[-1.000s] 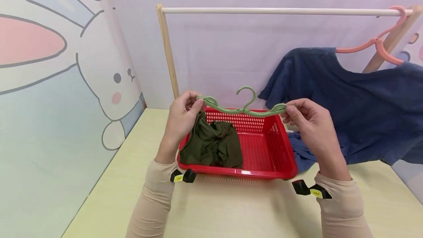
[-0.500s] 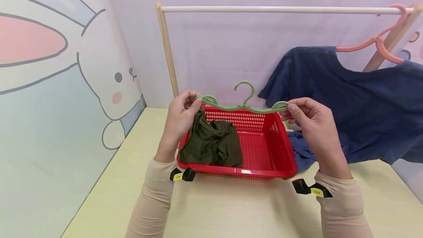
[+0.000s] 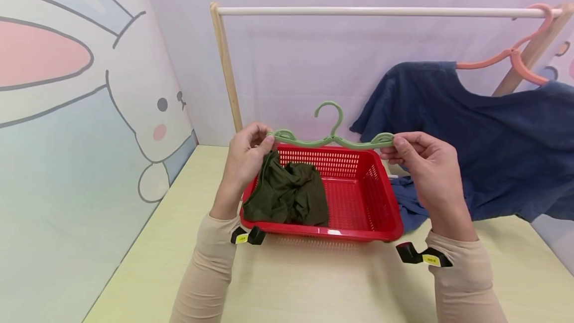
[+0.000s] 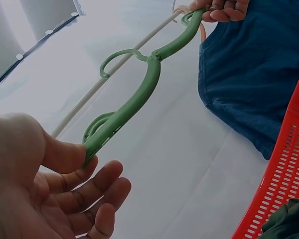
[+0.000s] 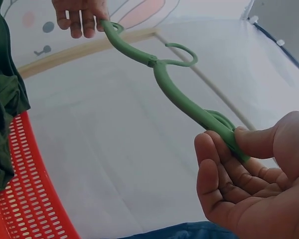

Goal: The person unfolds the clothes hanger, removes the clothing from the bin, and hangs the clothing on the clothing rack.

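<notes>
A green plastic clothes hanger (image 3: 314, 143) is held up level over the back rim of a red basket (image 3: 323, 232), its hook pointing upward. My left hand (image 3: 245, 156) pinches one end of it between thumb and forefinger. At the other end, my right hand (image 3: 426, 168) pinches the tip the same way. In the left wrist view the hanger (image 4: 134, 97) shows a joint in its middle, below the hook. Crumpled dark green cloth (image 3: 289, 193) lies in the basket's left half, below the hanger.
Behind the basket stands a rack with a white rail (image 3: 358, 12) and wooden posts. A navy T-shirt (image 3: 484, 138) hangs at its right end on a coral hanger (image 3: 489, 62). Blue cloth (image 3: 408, 201) lies by the basket's right side. A rabbit-painted wall (image 3: 67, 163) borders the left.
The green hanger has tilted so its hook stands higher and further left. My right hand has shifted slightly right. The left hand stays nearly in place.
</notes>
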`<state>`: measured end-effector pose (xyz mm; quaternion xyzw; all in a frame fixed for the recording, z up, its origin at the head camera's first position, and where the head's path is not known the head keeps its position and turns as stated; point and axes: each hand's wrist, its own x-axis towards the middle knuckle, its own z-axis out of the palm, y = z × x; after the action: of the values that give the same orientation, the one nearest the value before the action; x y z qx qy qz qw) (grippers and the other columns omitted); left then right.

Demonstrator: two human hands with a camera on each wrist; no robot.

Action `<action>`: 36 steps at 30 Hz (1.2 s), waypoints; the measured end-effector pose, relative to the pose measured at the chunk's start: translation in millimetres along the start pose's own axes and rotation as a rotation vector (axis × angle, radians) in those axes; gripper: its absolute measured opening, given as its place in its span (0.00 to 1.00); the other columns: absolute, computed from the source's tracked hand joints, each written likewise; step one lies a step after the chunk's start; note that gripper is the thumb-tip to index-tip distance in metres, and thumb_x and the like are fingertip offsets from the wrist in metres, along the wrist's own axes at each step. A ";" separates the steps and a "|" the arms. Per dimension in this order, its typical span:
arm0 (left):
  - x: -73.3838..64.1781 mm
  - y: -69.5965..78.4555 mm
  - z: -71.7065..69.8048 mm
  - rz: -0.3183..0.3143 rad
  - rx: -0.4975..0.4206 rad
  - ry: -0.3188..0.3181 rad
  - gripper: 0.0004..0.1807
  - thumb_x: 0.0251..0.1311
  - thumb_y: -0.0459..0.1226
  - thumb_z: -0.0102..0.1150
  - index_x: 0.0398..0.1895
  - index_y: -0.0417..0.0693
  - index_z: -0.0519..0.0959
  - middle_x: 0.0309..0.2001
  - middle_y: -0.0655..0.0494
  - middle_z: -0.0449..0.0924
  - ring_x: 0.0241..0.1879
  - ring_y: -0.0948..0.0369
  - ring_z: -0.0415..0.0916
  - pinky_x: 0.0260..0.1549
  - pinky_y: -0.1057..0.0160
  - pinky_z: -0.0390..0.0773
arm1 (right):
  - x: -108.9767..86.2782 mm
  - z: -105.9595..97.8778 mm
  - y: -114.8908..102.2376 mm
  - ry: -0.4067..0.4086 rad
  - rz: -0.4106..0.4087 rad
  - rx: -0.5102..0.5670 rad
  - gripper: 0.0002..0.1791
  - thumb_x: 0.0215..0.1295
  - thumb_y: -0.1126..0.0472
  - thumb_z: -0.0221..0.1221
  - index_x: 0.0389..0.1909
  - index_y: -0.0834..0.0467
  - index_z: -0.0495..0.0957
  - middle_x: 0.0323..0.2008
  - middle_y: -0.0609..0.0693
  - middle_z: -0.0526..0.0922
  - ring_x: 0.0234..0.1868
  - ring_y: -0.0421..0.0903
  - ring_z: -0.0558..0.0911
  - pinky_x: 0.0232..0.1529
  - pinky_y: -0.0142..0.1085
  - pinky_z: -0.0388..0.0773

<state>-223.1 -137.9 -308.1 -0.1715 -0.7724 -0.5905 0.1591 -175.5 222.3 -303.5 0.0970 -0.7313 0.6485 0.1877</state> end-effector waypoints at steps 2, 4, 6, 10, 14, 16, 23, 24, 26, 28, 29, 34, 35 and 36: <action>0.4 -0.3 1.0 0.001 0.007 -0.010 0.06 0.83 0.32 0.59 0.48 0.37 0.83 0.42 0.36 0.85 0.40 0.53 0.81 0.44 0.53 0.79 | -0.2 -0.3 -0.3 0.007 0.016 0.062 0.18 0.80 0.57 0.68 0.60 0.66 0.86 0.44 0.50 0.94 0.42 0.43 0.93 0.49 0.28 0.88; 0.4 -0.4 1.7 -0.005 0.013 -0.020 0.07 0.83 0.32 0.59 0.48 0.36 0.83 0.42 0.36 0.85 0.40 0.53 0.81 0.44 0.51 0.80 | -0.2 -0.3 0.1 0.010 0.027 0.130 0.18 0.79 0.58 0.69 0.60 0.67 0.85 0.44 0.52 0.94 0.42 0.44 0.94 0.50 0.29 0.88; 0.2 -0.2 2.1 -0.014 0.014 -0.029 0.08 0.83 0.33 0.58 0.49 0.34 0.83 0.43 0.37 0.85 0.41 0.52 0.82 0.46 0.47 0.81 | 0.0 0.0 0.8 0.007 0.035 0.198 0.18 0.78 0.60 0.69 0.59 0.69 0.85 0.44 0.53 0.93 0.41 0.45 0.94 0.50 0.30 0.88; -0.7 0.4 2.8 -0.029 0.009 -0.039 0.08 0.82 0.33 0.59 0.50 0.33 0.83 0.44 0.36 0.85 0.42 0.51 0.83 0.48 0.41 0.82 | 0.0 1.6 1.5 0.013 0.037 0.270 0.18 0.77 0.62 0.70 0.59 0.70 0.85 0.44 0.55 0.94 0.40 0.46 0.95 0.50 0.32 0.89; -1.0 0.4 3.3 -0.028 0.018 -0.052 0.08 0.83 0.33 0.59 0.50 0.35 0.83 0.43 0.40 0.85 0.41 0.52 0.83 0.48 0.46 0.83 | -0.4 3.4 1.0 0.031 0.027 0.315 0.18 0.76 0.63 0.70 0.59 0.71 0.85 0.44 0.56 0.94 0.40 0.47 0.95 0.49 0.34 0.89; -1.0 0.1 3.6 -0.025 0.023 -0.060 0.08 0.82 0.34 0.59 0.50 0.35 0.83 0.42 0.43 0.86 0.41 0.50 0.84 0.48 0.47 0.83 | -0.6 3.9 0.8 0.039 0.024 0.333 0.18 0.76 0.63 0.70 0.59 0.71 0.85 0.44 0.56 0.93 0.40 0.47 0.95 0.49 0.34 0.89; -0.8 -2.1 2.7 -0.004 0.030 -0.096 0.08 0.82 0.33 0.60 0.51 0.36 0.84 0.43 0.43 0.86 0.46 0.36 0.83 0.50 0.48 0.81 | -0.6 5.5 -0.1 0.039 0.040 0.389 0.20 0.76 0.63 0.71 0.60 0.71 0.84 0.47 0.57 0.93 0.41 0.48 0.95 0.51 0.36 0.89; -0.6 -2.4 2.3 -0.001 0.033 -0.101 0.07 0.82 0.33 0.60 0.51 0.38 0.84 0.44 0.43 0.86 0.46 0.37 0.83 0.49 0.50 0.81 | -0.7 5.6 -0.5 0.037 0.045 0.396 0.20 0.76 0.62 0.71 0.60 0.71 0.84 0.47 0.57 0.93 0.41 0.48 0.95 0.51 0.36 0.89; -0.1 -3.2 1.7 0.005 0.041 -0.111 0.06 0.81 0.33 0.61 0.51 0.40 0.85 0.43 0.44 0.86 0.45 0.41 0.83 0.49 0.52 0.80 | -0.9 6.0 -1.2 0.034 0.052 0.413 0.20 0.76 0.62 0.71 0.60 0.71 0.85 0.48 0.57 0.92 0.42 0.49 0.95 0.51 0.36 0.89; 0.5 -3.8 1.7 0.012 0.054 -0.121 0.05 0.80 0.33 0.62 0.50 0.41 0.85 0.43 0.45 0.86 0.43 0.46 0.82 0.48 0.53 0.80 | -1.1 6.6 -1.6 0.030 0.052 0.434 0.19 0.76 0.63 0.70 0.60 0.71 0.85 0.48 0.57 0.92 0.42 0.49 0.95 0.52 0.37 0.89; 0.9 -4.0 1.9 0.017 0.060 -0.126 0.05 0.80 0.33 0.62 0.50 0.42 0.85 0.42 0.46 0.86 0.42 0.48 0.82 0.48 0.53 0.80 | -1.3 7.1 -1.6 0.027 0.050 0.446 0.18 0.77 0.63 0.70 0.60 0.71 0.85 0.48 0.57 0.92 0.42 0.49 0.95 0.52 0.38 0.88; 1.3 -4.2 3.6 0.025 0.089 -0.156 0.05 0.80 0.33 0.63 0.49 0.40 0.86 0.41 0.48 0.85 0.40 0.51 0.79 0.45 0.55 0.80 | -1.0 10.9 -1.0 0.017 0.032 0.486 0.16 0.77 0.66 0.68 0.59 0.72 0.85 0.47 0.58 0.93 0.43 0.50 0.96 0.55 0.40 0.87; 1.3 -4.4 3.7 0.024 0.090 -0.159 0.05 0.80 0.33 0.63 0.49 0.40 0.86 0.41 0.48 0.85 0.40 0.51 0.79 0.45 0.55 0.80 | -1.0 11.6 -0.9 0.017 0.030 0.484 0.16 0.77 0.66 0.68 0.59 0.72 0.85 0.47 0.58 0.93 0.43 0.50 0.96 0.55 0.40 0.87; 1.3 -4.6 3.7 0.023 0.091 -0.161 0.05 0.80 0.33 0.63 0.49 0.40 0.86 0.41 0.48 0.85 0.40 0.51 0.79 0.45 0.55 0.80 | -0.9 12.2 -1.0 0.018 0.028 0.483 0.16 0.77 0.66 0.68 0.58 0.72 0.85 0.47 0.59 0.93 0.43 0.50 0.96 0.54 0.40 0.87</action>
<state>-226.5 -135.4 -312.4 -0.2199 -0.8068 -0.5371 0.1109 -176.2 210.1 -304.0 0.1232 -0.5546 0.8080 0.1563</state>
